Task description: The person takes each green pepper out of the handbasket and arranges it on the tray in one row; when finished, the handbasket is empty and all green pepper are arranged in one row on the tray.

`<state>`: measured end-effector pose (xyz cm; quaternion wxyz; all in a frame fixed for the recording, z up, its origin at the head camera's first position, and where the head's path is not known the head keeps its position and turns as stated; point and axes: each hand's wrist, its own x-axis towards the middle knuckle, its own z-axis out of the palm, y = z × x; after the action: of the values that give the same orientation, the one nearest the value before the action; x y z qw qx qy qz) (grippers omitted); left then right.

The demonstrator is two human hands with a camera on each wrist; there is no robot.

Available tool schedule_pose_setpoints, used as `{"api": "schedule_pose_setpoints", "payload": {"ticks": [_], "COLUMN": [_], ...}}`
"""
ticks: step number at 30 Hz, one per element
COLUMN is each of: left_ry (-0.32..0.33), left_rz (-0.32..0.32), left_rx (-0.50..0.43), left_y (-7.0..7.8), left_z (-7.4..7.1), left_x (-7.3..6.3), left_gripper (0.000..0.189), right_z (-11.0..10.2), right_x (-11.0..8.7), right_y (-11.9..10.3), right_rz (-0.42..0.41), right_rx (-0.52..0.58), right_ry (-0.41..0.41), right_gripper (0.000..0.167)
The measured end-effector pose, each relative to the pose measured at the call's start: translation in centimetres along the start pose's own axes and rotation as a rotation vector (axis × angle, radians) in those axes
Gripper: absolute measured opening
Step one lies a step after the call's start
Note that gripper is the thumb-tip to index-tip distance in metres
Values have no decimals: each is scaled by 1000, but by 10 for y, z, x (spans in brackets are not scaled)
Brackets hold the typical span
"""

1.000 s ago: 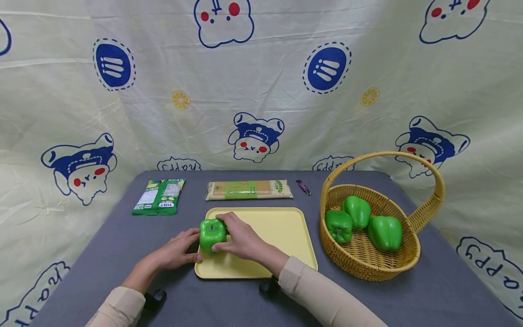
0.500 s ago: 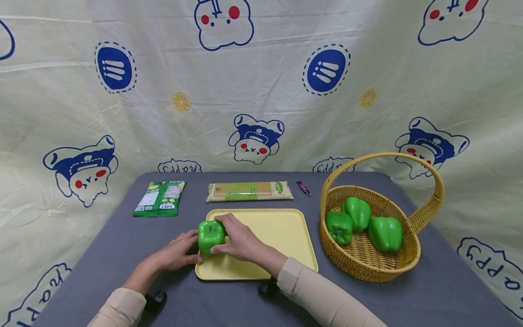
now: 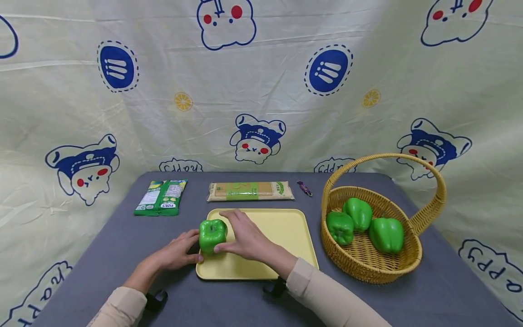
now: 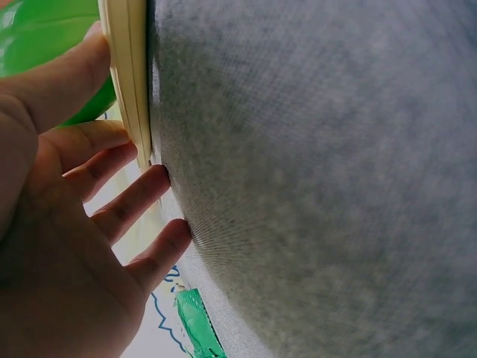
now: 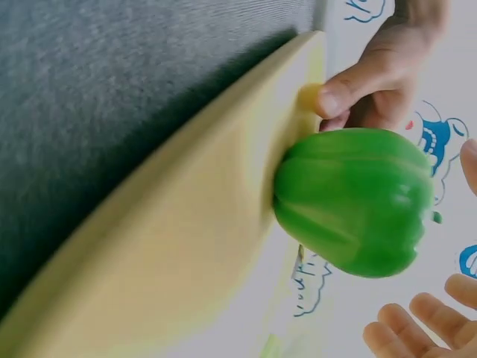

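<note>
A green bell pepper (image 3: 212, 235) stands stem up at the left end of a pale yellow tray (image 3: 278, 245). My left hand (image 3: 177, 252) rests at the tray's left edge; in the left wrist view its thumb (image 4: 78, 71) touches the rim and its fingers spread loosely down to the table. Close on the pepper's right side is my right hand (image 3: 249, 240), thumb and fingers parted around it. The right wrist view shows a gap between the right hand's fingers (image 5: 440, 317) and the pepper (image 5: 354, 201), which sits on the tray.
A wicker basket (image 3: 359, 270) with a tall handle holds three more green bell peppers (image 3: 386, 235) at the right. Behind the tray lie a green snack packet (image 3: 161, 198), a long noodle pack (image 3: 250, 191) and a small purple wrapped candy (image 3: 304, 189).
My right hand has let go of the bell pepper and drawn slightly to the right, its fingers wider apart. The left hand stays at the tray edge.
</note>
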<state>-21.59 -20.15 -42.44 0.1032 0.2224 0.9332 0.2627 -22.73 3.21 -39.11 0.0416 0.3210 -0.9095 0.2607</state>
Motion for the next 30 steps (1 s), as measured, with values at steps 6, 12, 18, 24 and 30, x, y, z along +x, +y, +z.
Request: {"api": "schedule_pose_setpoints", "payload": {"ticks": [6,12,18,24,30], "left_ry": [-2,-2,0,3,0], "left_rz": [4,-2,-5,-7,-6], "left_rx": [1,-1,4,13,13], "left_y": [0,-3,-4,-3,-3], "left_z": [1,1,0,0,0], "left_x": [0,1,2,2,2], "left_gripper": [63,63,64,64,64], "right_z": [-14,-31,-50,-68,-85], "right_x": [-10,-22,-35,-52,-66], "right_y": [3,9,18,29,39], "right_rz": [-36,-26,5,11,-13], "right_rx": [11,35,39,19,-16], "right_ry": [44,87,122,159,206], "right_gripper": [83,83,81,79,79]}}
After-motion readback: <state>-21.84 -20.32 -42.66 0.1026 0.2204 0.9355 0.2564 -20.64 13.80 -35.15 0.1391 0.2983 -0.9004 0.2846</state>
